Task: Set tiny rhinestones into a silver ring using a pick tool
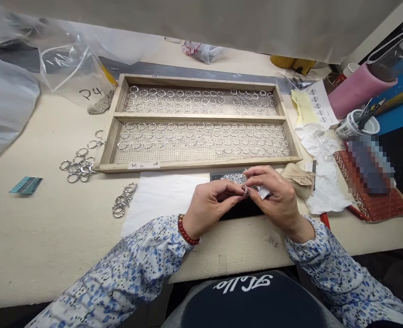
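My left hand (pixel 210 202) and my right hand (pixel 275 193) meet over a dark tray (pixel 237 209). Between their fingertips is a small silver ring (pixel 245 191), pinched from both sides. My right hand also has something thin in its fingers, mostly hidden, and a small white piece (pixel 263 192) shows beneath that hand. Tiny glittering stones (pixel 234 177) lie heaped on the tray just beyond the fingers. A white paper sheet (pixel 163 196) lies left of my left hand.
A wooden frame (pixel 201 117) with mesh, holding rows of rings, stands behind my hands. Loose rings (pixel 78 166) and a row of rings (pixel 124 200) lie left. A beige pouch (pixel 299 180), crumpled tissue (pixel 326 182) and white cup (pixel 357 125) are on the right.
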Motion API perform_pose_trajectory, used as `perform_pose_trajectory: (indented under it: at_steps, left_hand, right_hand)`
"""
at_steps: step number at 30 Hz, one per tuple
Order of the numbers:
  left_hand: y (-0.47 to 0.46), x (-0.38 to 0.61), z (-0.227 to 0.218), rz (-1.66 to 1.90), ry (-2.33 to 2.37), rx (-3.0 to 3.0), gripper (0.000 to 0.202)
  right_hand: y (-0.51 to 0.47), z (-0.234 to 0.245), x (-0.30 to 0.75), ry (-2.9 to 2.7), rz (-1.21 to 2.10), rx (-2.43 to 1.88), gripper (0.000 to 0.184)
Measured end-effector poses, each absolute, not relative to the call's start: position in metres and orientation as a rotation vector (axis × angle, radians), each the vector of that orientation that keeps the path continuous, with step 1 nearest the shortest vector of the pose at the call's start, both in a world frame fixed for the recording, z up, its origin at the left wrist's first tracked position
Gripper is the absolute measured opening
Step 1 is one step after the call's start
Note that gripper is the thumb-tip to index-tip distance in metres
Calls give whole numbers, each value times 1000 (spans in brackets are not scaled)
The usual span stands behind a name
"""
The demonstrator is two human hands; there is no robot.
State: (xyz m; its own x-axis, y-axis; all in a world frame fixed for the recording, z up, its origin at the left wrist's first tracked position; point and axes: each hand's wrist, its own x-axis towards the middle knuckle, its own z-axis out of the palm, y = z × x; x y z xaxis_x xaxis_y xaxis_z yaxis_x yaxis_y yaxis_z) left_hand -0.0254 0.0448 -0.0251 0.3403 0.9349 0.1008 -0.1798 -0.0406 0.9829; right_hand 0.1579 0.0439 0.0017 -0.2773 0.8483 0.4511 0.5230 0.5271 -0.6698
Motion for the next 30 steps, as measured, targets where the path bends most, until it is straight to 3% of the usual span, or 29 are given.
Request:
perform_pose_trajectory:
  at_steps: [17, 30]
  left_hand:
    - [52, -33, -19, 1268, 797, 2013, 14]
    - [48, -28, -18, 1193, 877, 1269, 11]
  right_hand:
    - [47, 6, 154, -2003, 372, -1051, 10]
    - [46, 10, 155, -1758, 447, -1038, 26]
